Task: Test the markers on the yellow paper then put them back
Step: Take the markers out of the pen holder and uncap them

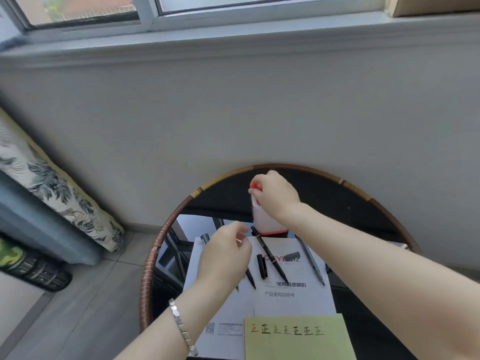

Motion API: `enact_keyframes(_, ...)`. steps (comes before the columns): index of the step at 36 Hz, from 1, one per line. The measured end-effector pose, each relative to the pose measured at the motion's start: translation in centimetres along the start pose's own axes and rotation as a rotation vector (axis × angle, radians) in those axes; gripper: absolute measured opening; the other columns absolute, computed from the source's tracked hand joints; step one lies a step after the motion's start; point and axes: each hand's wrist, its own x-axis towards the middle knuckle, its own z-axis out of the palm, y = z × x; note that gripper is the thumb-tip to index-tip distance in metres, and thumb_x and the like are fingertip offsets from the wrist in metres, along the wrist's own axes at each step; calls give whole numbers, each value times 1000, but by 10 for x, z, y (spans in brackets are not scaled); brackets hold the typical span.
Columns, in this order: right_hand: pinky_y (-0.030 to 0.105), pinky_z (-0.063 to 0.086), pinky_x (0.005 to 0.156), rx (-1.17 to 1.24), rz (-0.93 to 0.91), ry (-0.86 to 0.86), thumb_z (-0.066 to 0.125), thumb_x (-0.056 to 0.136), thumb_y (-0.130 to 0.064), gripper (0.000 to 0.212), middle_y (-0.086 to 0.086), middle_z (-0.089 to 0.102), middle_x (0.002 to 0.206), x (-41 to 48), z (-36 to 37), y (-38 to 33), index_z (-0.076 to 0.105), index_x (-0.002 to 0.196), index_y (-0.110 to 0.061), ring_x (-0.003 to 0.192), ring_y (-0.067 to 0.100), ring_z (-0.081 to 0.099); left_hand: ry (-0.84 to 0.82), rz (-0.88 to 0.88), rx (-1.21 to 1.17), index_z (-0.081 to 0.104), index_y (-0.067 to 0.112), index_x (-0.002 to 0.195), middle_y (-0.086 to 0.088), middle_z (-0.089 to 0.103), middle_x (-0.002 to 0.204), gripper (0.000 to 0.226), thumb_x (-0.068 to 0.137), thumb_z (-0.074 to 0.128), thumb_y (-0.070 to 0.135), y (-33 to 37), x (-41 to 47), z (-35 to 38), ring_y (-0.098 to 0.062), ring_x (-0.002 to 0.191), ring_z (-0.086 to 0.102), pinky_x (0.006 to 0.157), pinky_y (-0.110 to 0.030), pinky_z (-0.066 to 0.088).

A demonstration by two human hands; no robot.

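- An orange marker (255, 187) is pinched at its upper end by the curled fingers of the right hand (276, 197), right at the mouth of a white holder with a red base (266, 222).
- The left hand (225, 253) is held over the white booklet (223, 307), fingers loosely curled and thumb close to forefinger. Whether anything is pinched cannot be told.
- Laid on the booklet: a black marker (272, 258), a black cap (262, 266) just beside it, and a grey marker (310, 258) with a grey cap (292, 255) near it. Another black marker (250, 279) is partly hidden under the left hand.
- The yellow paper (298, 344) is seen at the near edge, overlapping the booklet, with a row of seven characters written in several colours.
- A bracelet (181, 327) is worn on the left wrist.
- All is set on a round table with a woven rim (148, 271).
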Motion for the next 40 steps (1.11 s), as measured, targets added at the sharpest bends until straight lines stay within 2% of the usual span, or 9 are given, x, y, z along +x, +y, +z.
enact_keyframes(3,32,45,73,74,-48,82,45,95,-27,25,7,53,107,-12,-10,1,62,109,-15,93,25,54,18,8,-22,54,23,121,8,58,117,30,93,44,17,-2,1,1,-2,88,51,62,-6,35)
enact_keyframes(9,22,50,74,380,-295,366,50,93,-19,16,1,63,91,-56,-54,-4,61,102,-12,82,13,61,130,144,-140,33,24,139,13,38,134,48,94,49,30,16,3,5,-2,125,36,94,-16,28)
enact_keyframes(13,20,52,67,687,-244,376,49,94,-22,7,-5,63,79,-92,-77,-6,55,93,-24,72,8,63,139,341,-193,33,25,138,20,35,126,46,94,46,33,31,0,12,5,117,31,87,-2,27)
enact_keyframes(17,19,52,61,1011,72,363,49,91,-25,11,-8,64,63,-118,-81,1,57,84,-21,59,5,60,100,511,-129,54,16,117,6,57,101,25,97,41,22,39,-12,21,-4,90,47,76,-12,39)
enact_keyframes(22,19,37,47,1037,378,-10,55,87,-31,24,-9,47,41,-137,-70,15,53,76,-10,39,4,41,-32,592,-40,53,13,113,1,55,97,26,99,34,23,41,-34,37,-13,87,49,72,-18,32)
enact_keyframes(25,16,26,36,994,400,-64,50,92,-26,31,-4,34,42,-148,-61,16,42,69,-7,34,6,29,-113,551,-18,50,16,107,3,53,90,24,100,30,27,38,-44,43,-16,81,51,67,-23,35)
enact_keyframes(31,11,29,37,1041,394,-112,44,94,-12,37,-13,31,40,-163,-47,14,30,60,-12,35,2,29,-135,532,-100,52,15,90,11,43,58,34,91,27,38,28,-61,44,-13,55,42,50,-23,29)
enact_keyframes(35,11,30,38,1079,409,-177,43,95,-13,38,-12,30,42,-169,-39,11,28,60,-13,36,2,28,-171,462,-150,51,13,81,9,45,53,32,90,33,38,21,-69,40,-10,49,39,48,-23,26)
enact_keyframes(40,17,27,38,1049,319,-203,41,96,-18,36,-5,31,44,-178,-31,6,31,62,-12,37,7,28,-339,364,-202,61,19,93,26,52,51,23,97,43,32,12,-75,25,-2,47,42,48,-16,27)
